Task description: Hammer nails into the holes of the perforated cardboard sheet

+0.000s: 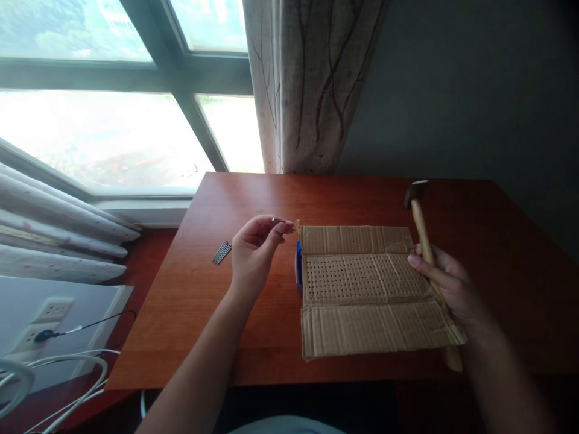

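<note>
My left hand (256,253) is closed in a pinch around a nail (290,227), just off the upper left corner of a cardboard sheet (350,239). The creased sheet has rows of small holes across its middle panel and rests over a blue container (298,265), most of which is hidden. On the right, my right hand (452,283) is wrapped round the wooden handle of a hammer (421,226), its metal head pointing away from me. The right fingertips lie at the sheet's right edge. Several loose nails (221,252) lie together left of my left hand.
Everything stands on a reddish-brown wooden table (253,355). A window (104,132) and curtains (312,84) are behind it. At lower left are a wall socket (54,310) with a plug and white cables (90,361) beside the table edge.
</note>
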`<action>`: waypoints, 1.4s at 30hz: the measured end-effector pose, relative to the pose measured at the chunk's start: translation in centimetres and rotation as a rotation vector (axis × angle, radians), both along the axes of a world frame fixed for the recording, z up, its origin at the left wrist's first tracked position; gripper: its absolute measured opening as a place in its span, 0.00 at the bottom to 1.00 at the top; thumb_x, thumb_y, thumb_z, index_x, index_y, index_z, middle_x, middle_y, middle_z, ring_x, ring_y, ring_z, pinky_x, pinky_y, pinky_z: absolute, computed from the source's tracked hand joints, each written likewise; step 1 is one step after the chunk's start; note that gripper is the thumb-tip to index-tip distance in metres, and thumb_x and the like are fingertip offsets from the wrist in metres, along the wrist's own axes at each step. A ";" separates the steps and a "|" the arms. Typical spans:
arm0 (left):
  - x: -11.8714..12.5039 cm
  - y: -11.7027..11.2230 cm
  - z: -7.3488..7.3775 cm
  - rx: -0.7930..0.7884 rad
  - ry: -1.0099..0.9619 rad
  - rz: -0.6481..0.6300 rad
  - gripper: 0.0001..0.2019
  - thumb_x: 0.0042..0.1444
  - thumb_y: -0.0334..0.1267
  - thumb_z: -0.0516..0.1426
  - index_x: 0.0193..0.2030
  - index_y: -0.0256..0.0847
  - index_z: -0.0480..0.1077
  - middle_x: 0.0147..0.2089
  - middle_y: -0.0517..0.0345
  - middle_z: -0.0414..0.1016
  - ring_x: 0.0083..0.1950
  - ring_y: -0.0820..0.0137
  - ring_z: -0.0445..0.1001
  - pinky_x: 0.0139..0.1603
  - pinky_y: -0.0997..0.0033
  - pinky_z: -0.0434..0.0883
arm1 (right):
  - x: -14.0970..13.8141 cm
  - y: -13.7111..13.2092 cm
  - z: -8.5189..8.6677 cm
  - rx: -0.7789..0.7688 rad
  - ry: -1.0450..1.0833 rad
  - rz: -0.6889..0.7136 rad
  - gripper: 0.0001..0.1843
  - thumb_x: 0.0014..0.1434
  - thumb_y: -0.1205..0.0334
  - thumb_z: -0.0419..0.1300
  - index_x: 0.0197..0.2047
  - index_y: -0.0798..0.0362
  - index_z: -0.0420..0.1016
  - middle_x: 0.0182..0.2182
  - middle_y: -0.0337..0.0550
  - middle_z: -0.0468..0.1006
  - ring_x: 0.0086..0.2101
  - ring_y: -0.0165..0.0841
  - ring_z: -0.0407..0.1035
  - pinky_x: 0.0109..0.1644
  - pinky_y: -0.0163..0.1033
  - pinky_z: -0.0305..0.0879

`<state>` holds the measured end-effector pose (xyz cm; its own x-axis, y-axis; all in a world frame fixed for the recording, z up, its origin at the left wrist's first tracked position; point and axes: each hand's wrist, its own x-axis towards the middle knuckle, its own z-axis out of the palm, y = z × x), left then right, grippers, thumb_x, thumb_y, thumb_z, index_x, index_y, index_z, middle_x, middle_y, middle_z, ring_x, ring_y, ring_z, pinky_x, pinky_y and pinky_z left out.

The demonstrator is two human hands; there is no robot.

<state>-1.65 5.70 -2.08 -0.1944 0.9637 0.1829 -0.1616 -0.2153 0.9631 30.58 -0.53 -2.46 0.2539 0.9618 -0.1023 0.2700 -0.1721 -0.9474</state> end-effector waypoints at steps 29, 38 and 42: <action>0.6 0.0 -0.4 0.049 0.145 0.045 0.07 0.54 0.38 0.69 0.38 0.40 0.80 0.38 0.56 0.83 0.37 0.72 0.80 0.38 0.75 0.75 | -0.5 0.4 -0.7 -0.124 0.288 -0.062 0.24 0.48 0.46 0.77 0.37 0.47 0.70 0.30 0.36 0.66 0.31 0.30 0.61 0.30 0.33 0.61; 0.5 -0.1 -0.8 0.066 0.211 0.052 0.06 0.55 0.39 0.68 0.38 0.40 0.80 0.38 0.56 0.83 0.37 0.71 0.79 0.38 0.74 0.75 | -0.8 0.6 -0.3 -0.121 0.286 -0.069 0.25 0.46 0.45 0.77 0.36 0.47 0.71 0.30 0.35 0.67 0.31 0.30 0.61 0.31 0.34 0.61; 0.3 -0.4 -1.0 0.081 0.232 0.041 0.06 0.56 0.39 0.68 0.39 0.41 0.81 0.38 0.56 0.83 0.36 0.72 0.79 0.38 0.74 0.75 | -0.9 0.7 -0.4 -0.108 0.282 -0.070 0.25 0.46 0.46 0.77 0.36 0.48 0.71 0.29 0.34 0.65 0.30 0.29 0.61 0.31 0.33 0.60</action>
<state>-1.33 5.35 -3.08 -0.1765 0.9364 0.3032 0.0727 -0.2948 0.9528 29.71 0.18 -2.83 0.2666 0.9226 -0.2789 -0.0169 -0.2848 -0.9584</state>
